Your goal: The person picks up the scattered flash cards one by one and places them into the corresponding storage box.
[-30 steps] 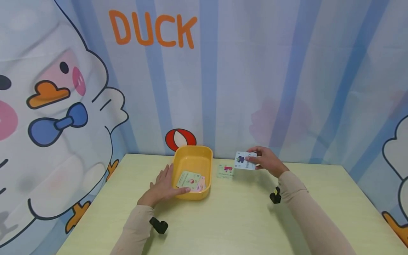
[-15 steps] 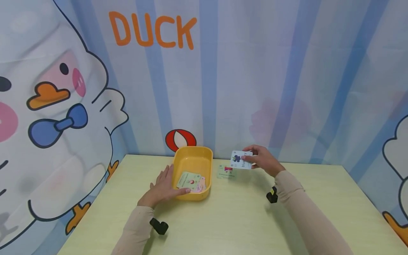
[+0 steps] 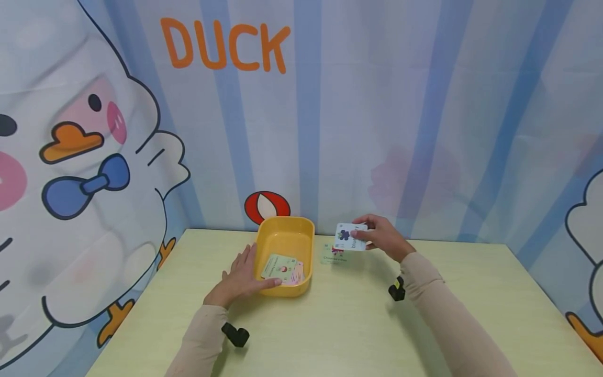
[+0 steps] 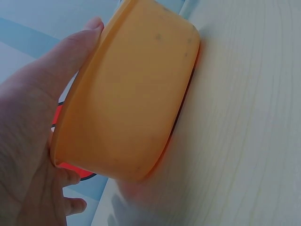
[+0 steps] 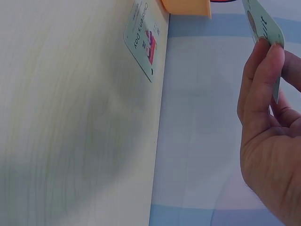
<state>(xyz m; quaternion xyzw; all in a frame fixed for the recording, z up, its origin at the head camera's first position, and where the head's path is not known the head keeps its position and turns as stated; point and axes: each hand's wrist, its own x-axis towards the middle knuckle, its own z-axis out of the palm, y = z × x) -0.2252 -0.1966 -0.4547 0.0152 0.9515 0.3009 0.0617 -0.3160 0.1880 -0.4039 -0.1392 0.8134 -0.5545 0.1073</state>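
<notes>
My right hand (image 3: 388,238) pinches a blueberry picture card (image 3: 345,235) between thumb and fingers, raised above the table. In the right wrist view the card (image 5: 263,28) is seen nearly edge-on, its green back partly showing. Beneath it, a Children's Day card (image 3: 333,258) lies on the table, partly covered in the head view. My left hand (image 3: 240,277) rests against the left side of a yellow plastic basket (image 3: 308,251), fingers spread and thumb along the near rim. Inside lie several cards (image 3: 279,267), green on top and pink below.
The pale wooden table (image 3: 339,324) ends at a fabric backdrop (image 3: 358,131) with a duck print, close behind the basket. A black wrist camera (image 3: 235,335) sits below the left hand, and another camera (image 3: 397,289) below the right.
My right hand has moved left with the blueberry card, which now covers part of the Children's Day card. My left hand and the basket have stayed in place.
</notes>
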